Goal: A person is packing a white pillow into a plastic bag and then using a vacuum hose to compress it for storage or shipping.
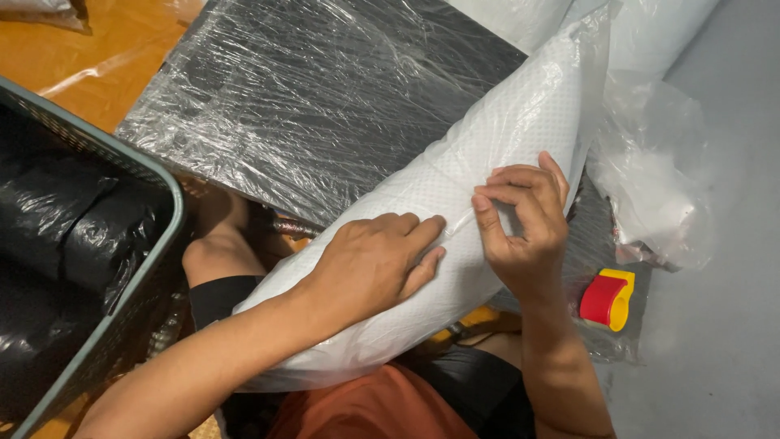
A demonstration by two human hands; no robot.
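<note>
The head view looks down on a person seated with a white padded bag lying across the lap, running from the lower left up toward the upper right. The left hand rests flat on the bag's middle, palm down and fingers stretched along its surface, pressing rather than grasping. Just beside it, the right hand has its thumb and fingertips drawn together on the bag's thin plastic skin, apparently pinching a small fold of it, though the fold itself is hard to make out against the white. The two hands sit close together without touching.

Behind the bag lies a dark flat board wrapped in clear film, resting on an orange-brown floor. At the left stands a grey mesh basket holding black plastic bags. To the right of the right wrist sits a red and yellow tape dispenser, on a dark film-covered surface, near crumpled clear plastic that spreads onto a grey floor. The person wears black shorts, and orange cloth shows at the bottom edge.
</note>
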